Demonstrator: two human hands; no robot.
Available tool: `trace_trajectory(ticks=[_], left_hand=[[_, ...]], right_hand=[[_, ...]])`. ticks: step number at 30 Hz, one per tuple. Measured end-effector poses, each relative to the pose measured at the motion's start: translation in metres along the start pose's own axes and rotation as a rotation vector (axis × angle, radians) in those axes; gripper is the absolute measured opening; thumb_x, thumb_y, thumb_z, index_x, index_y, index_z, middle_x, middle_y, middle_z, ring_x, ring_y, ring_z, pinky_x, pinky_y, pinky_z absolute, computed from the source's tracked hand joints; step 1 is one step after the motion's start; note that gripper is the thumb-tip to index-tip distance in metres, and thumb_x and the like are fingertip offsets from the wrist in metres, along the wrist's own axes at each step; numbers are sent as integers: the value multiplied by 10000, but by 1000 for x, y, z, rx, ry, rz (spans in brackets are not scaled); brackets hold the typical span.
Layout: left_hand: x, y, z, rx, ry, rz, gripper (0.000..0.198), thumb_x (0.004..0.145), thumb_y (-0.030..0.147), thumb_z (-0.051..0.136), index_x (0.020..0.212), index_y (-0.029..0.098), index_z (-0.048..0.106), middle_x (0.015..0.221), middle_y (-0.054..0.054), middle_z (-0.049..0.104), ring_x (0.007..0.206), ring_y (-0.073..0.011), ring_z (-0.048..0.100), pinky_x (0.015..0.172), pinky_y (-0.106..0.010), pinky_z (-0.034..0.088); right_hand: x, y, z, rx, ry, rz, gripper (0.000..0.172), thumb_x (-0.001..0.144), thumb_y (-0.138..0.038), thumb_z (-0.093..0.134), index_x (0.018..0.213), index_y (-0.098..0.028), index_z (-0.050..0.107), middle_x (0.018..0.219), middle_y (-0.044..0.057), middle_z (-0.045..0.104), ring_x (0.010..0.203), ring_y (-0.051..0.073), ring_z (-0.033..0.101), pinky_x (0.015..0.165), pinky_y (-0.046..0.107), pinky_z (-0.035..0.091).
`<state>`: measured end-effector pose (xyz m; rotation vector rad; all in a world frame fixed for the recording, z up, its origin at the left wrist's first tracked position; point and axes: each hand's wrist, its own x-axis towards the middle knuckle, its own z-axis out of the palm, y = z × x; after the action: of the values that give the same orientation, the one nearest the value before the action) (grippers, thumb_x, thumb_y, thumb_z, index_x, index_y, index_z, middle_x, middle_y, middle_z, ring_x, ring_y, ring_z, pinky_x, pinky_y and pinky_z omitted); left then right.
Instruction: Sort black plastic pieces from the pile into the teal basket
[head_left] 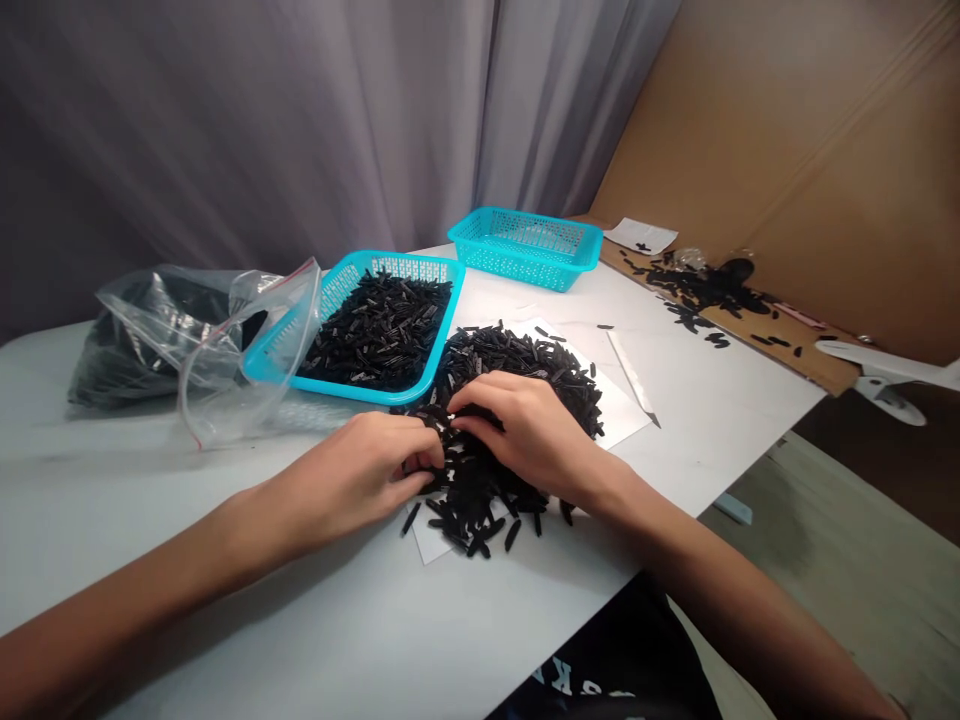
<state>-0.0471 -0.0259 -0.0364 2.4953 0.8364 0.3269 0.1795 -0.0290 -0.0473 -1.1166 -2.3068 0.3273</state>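
Both hands in the heap, fingers curled.
Our left hand [352,480] and right hand [525,430] curl, fingertips close among black plastic strips [517,350] on white paper [619,400]; any pinch unclear. Strips seem light, stiff: best taken singly by an end. Too many to count. Beyond: two teal baskets [337,290], [525,250]; right: one craft knife [630,370].

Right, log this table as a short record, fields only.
left hand: fingers in the heap of black elongated pieces
right hand: fingers on the same heap
under heap: white paper sheet
near basket: teal plastic basket, holding more black pieces
far basket: teal mesh basket
beside near basket: clear plastic bag
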Motion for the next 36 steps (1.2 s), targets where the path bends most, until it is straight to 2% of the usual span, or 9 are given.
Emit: trace_trajectory(ticks=[2,4,9,11,16,20,24,29,36], left_hand=[[0,0,0,-4,11,4,123,899,94,657,885,211,692,831,23,720,727,-140,669,625,-231,484],[0,2,1,-12,78,-9,38,914,176,691,917,213,689,849,13,724,722,-145,673,603,-231,498],[3,5,1,-108,437,-50,127,929,291,724,1020,212,681,848,5,736,678,-130,692,574,-212,570],[4,5,1,-89,516,-31,161,920,284,740,1052,205,690,909,-10,754,699,-127,708,589,-209,594],[4,4,0,-65,582,78,38,921,198,733,956,212,740,816,7,763,671,-119,703,575,-196,580],[4,5,1,-117,654,41,55,903,189,759,951,215,759,849,0,783,711,-127,721,605,-212,593],[4,6,0,-204,665,-14,57,885,208,785,936,233,776,871,4,790,746,-134,732,669,-230,632],[3,7,-1,-243,669,-18,58,875,197,794,918,233,779,865,3,776,758,-143,730,664,-235,632],[5,9,-3,-108,693,97,74,873,219,812,919,198,758,831,6,767,700,-108,703,595,-196,568]], right_hand=[[0,1,-4,73,119,19,97,919,-83,718,972,-162,740,953,59,795,865,198,732,810,317,545],[1,0,-8,169,188,58,110,907,-81,735,958,-178,748,928,32,805,823,174,741,787,294,553],[1,-5,-12,381,122,128,97,894,-103,755,927,-192,773,867,-7,806,743,135,727,726,255,558],[1,-7,-12,438,90,139,89,899,-115,748,943,-186,778,875,2,804,751,137,726,722,258,567],[0,-9,-14,563,84,130,65,907,-155,740,959,-170,774,876,22,795,754,145,734,701,261,598],[0,-9,-14,503,147,103,118,894,-91,704,966,-163,766,901,24,799,773,140,736,699,250,597],[0,-9,-12,466,180,79,132,904,-103,711,1000,-167,775,931,30,816,785,144,751,701,250,600],[-1,-11,-11,452,219,25,81,902,-122,748,955,-164,793,878,23,810,723,128,733,644,226,580],[-2,-12,-11,441,270,-19,44,906,-132,759,931,-141,793,861,32,804,716,118,723,652,208,572]])
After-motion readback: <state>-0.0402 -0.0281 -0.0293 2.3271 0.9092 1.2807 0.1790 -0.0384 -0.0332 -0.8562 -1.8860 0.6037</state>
